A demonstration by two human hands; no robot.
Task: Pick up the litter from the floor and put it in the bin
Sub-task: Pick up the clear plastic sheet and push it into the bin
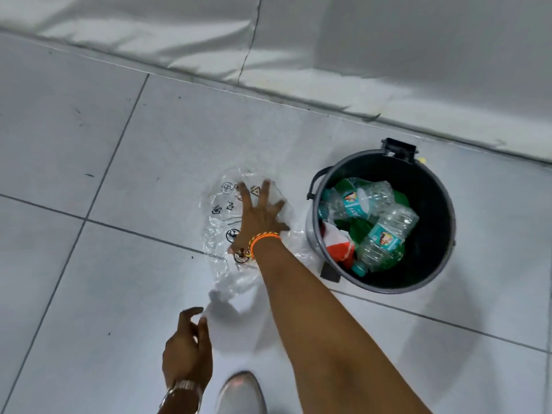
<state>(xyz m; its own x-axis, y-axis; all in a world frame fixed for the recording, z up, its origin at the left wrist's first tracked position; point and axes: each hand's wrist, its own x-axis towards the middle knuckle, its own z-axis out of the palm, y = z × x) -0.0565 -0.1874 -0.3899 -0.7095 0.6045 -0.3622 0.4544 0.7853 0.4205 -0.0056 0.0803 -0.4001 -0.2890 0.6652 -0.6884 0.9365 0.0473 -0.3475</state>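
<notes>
Our right hand [259, 215] spreads open fingers [245, 194] flat on the clear plastic bag [227, 234], gathering it beside the bin [430, 180]; left hand [186, 343] hangs loosely curled, empty.

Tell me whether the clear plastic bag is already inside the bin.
No, the clear plastic bag lies on the floor beside the bin, under the right hand.

My grey shoe [241, 392] stands on the pale tiled floor [89, 130]; beyond it, a white sheet [388, 55] meets that floor's far edge.
</notes>
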